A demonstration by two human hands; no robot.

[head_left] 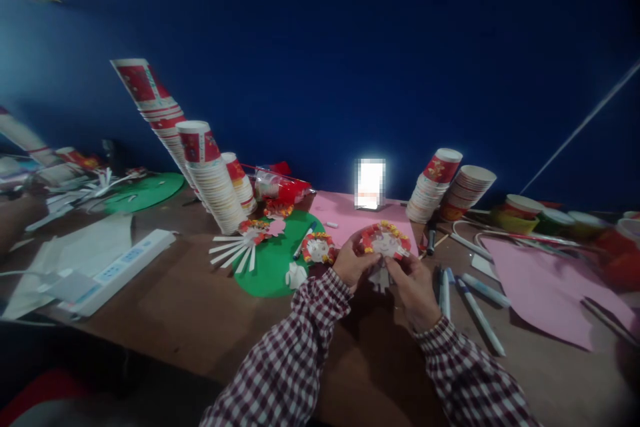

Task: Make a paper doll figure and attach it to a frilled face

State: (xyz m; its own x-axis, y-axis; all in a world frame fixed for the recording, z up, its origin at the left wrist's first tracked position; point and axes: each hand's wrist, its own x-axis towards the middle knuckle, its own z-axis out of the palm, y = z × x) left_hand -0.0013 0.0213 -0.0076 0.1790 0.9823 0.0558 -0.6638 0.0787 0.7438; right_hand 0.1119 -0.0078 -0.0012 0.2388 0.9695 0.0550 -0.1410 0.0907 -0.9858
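Observation:
Near the middle of the table, my left hand (354,263) grips the left edge of a paper figure (386,241) with a red and yellow ring round its pale centre. My right hand (416,288) pinches the same figure at its lower right, with the thumb on the front. Pale paper strips hang below the ring between both hands. To the left, a similar red and yellow ring piece (319,249) lies on the edge of a green paper sheet (265,278), close to a crumpled white paper (296,275).
Tall paper-cup stacks (213,187) stand at the left, shorter cup stacks (434,185) at the right. A bright screen (370,184) stands behind pink paper (340,213). Markers (480,317) lie right of my hands, a power strip (123,273) far left.

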